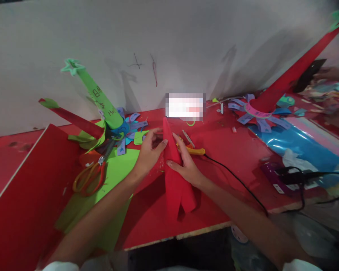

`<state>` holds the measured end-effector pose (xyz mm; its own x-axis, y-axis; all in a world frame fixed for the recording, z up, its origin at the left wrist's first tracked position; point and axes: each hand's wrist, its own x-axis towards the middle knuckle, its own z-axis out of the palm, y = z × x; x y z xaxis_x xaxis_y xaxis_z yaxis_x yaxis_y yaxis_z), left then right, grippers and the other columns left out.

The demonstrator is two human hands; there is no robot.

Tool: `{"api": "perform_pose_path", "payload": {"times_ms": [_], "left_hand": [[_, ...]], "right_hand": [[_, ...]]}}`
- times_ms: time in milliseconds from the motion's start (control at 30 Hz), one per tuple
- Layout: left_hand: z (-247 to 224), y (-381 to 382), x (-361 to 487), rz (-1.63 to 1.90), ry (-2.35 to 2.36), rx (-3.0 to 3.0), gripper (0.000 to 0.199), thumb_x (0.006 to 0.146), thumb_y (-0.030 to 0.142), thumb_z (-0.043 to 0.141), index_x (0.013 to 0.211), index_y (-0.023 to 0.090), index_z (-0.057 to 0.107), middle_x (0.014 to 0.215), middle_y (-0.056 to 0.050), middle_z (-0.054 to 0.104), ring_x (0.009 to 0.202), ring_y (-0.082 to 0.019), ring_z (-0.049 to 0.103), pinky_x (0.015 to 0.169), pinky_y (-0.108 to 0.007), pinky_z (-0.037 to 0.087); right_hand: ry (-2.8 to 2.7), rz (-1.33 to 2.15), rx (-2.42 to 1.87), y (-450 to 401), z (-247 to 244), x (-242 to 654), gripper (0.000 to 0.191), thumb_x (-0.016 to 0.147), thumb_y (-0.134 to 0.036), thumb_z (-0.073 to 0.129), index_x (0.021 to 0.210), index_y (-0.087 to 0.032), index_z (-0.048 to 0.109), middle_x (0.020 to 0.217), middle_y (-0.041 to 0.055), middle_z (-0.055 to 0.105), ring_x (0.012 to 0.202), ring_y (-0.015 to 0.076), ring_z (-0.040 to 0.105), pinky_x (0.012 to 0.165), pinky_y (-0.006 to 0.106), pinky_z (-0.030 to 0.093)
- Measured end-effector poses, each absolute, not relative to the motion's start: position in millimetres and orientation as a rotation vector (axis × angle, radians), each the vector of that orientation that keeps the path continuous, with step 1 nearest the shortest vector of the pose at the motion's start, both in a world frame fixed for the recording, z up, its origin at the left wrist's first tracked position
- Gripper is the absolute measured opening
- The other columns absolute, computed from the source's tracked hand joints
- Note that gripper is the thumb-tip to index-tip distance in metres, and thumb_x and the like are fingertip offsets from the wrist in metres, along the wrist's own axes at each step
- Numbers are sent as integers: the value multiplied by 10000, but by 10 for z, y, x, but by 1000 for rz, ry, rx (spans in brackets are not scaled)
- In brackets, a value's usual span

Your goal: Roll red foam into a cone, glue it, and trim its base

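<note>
A red sheet rolled into a loose cone [175,180] stands between my hands over the table, its narrow tip pointing away from me and its wide end parted near the front edge. My left hand [150,149] pinches its left side near the tip, thumb against the sheet. Lower on the right side, my right hand [185,162] wraps the cone with the thumb on top. Just beyond my right hand lies a yellow-handled tool [196,151] with a black cord, partly hidden.
Orange-handled scissors [92,177] rest on green sheets [121,188] at left, beside a red box-like panel [31,195]. Decorated green [101,98] and red [293,71] cones stand behind. A purple power strip [274,178] sits right. Another person's hand [332,74] shows at far right.
</note>
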<state>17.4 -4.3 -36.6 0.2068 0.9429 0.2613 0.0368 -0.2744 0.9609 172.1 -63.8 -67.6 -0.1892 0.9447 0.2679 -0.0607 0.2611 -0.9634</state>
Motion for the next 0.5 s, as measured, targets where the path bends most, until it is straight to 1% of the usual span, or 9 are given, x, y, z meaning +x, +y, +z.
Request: {"api": "perform_pose_path", "payload": {"times_ms": [100, 200, 267, 333, 400, 500], "left_hand": [[-359, -46, 176, 1220, 960, 1537, 348, 885, 329, 720, 1179, 206, 582, 1093, -82, 710, 1024, -218, 682, 944, -384, 537], [-381, -58, 194, 1236, 939, 1511, 385, 869, 369, 760, 1176, 206, 595, 1082, -77, 710, 1011, -216, 679, 937, -373, 535], [-421, -84, 223, 1200, 899, 1455, 434, 858, 408, 783, 1202, 208, 610, 1128, -87, 715, 1042, -223, 679, 949, -369, 531], [-479, -127, 265, 1118, 859, 1363, 458, 851, 428, 796, 1220, 210, 635, 1211, -101, 714, 1119, -242, 671, 991, -372, 519], [-545, -178, 308, 1035, 828, 1249, 448, 847, 424, 802, 1216, 208, 668, 1289, -105, 705, 1203, -265, 651, 1048, -382, 497], [-630, -239, 353, 975, 785, 1074, 498, 794, 424, 846, 1218, 210, 694, 1312, -98, 713, 1227, -292, 652, 1051, -394, 507]], "right_hand": [[-1462, 1155, -879, -635, -694, 1724, 959, 923, -591, 677, 1689, -316, 170, 1760, 69, 209, 1605, 314, 268, 1314, 545, 245], [-1463, 1140, -878, -630, -716, 1727, 933, 927, -562, 683, 1684, -325, 193, 1763, 57, 203, 1615, 301, 244, 1322, 534, 228], [-1428, 1144, -879, -626, -730, 1734, 910, 933, -533, 688, 1679, -345, 201, 1766, 38, 191, 1619, 283, 236, 1326, 516, 224], [-1380, 1156, -897, -618, -747, 1743, 876, 951, -518, 670, 1674, -368, 200, 1768, 17, 185, 1620, 257, 236, 1332, 499, 216], [-1356, 1165, -935, -605, -769, 1751, 816, 985, -532, 616, 1672, -369, 209, 1766, 5, 193, 1628, 229, 214, 1342, 473, 189], [-1378, 1148, -991, -571, -817, 1759, 710, 1036, -585, 486, 1664, -337, 268, 1754, 4, 245, 1630, 205, 208, 1347, 429, 181]]}}
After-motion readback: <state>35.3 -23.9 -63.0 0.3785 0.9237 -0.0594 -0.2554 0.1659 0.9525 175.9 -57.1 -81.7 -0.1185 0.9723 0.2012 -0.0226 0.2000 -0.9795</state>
